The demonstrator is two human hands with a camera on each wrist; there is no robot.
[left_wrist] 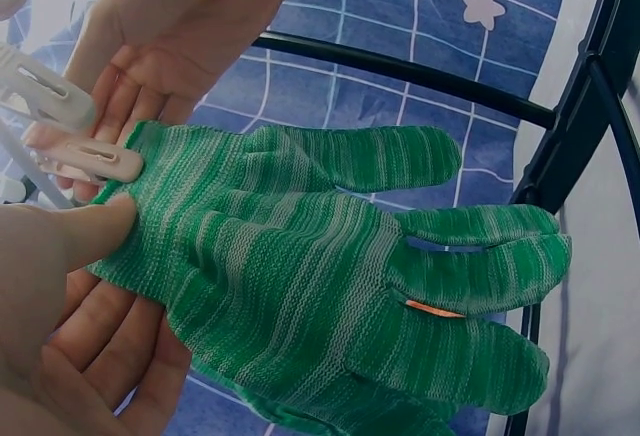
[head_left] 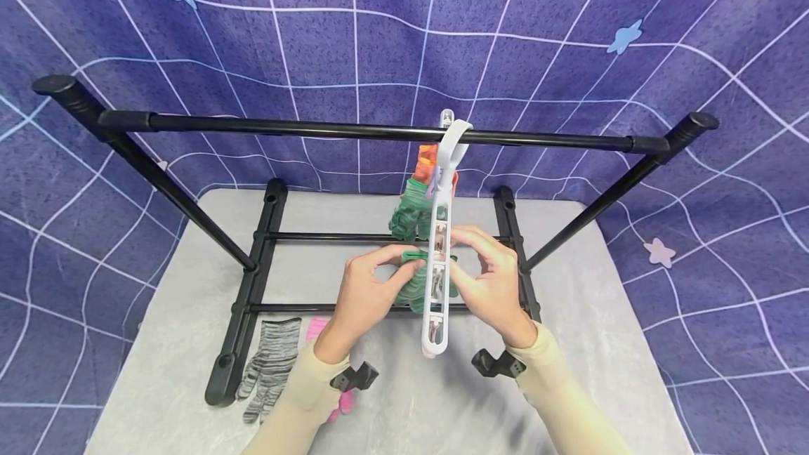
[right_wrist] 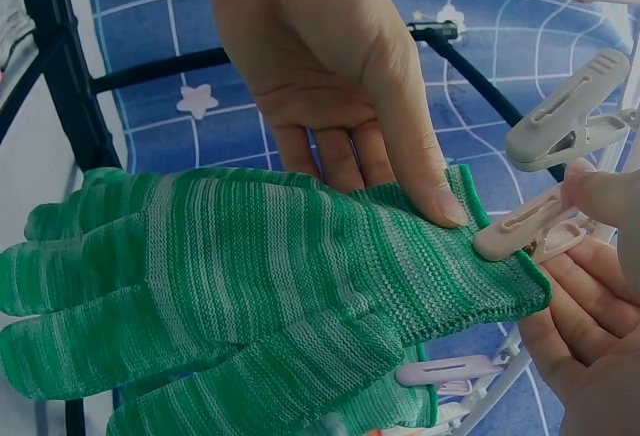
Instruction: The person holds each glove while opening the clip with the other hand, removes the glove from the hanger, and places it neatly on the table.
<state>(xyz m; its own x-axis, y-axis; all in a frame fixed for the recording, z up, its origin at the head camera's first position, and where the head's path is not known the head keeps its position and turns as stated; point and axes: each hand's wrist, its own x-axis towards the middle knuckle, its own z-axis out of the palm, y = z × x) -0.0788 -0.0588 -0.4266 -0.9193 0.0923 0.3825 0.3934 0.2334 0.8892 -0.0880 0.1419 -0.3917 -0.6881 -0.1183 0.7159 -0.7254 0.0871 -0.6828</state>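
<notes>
A green and grey striped knit glove (left_wrist: 290,246) lies across below the white clip hanger (head_left: 451,153), its cuff up at the clips. My left hand (head_left: 369,286) pinches that cuff, thumb on top and fingers underneath. With my right hand (head_left: 489,276) I pinch the tail of a pale pink clothespin (right_wrist: 522,222), whose tip lies over the cuff's edge. Another green glove (head_left: 411,213) hangs farther back on the hanger, beyond it an orange piece (head_left: 425,160). In the right wrist view a grey clothespin (right_wrist: 565,116) sits just above the pink one.
The hanger hooks over a black rack bar (head_left: 303,130) with black feet (head_left: 222,371) on a pale tabletop (head_left: 607,343). Grey striped gloves (head_left: 278,357) and a pink glove (head_left: 318,327) lie at the front left. A purple grid-patterned cloth (head_left: 303,41) backs the rack.
</notes>
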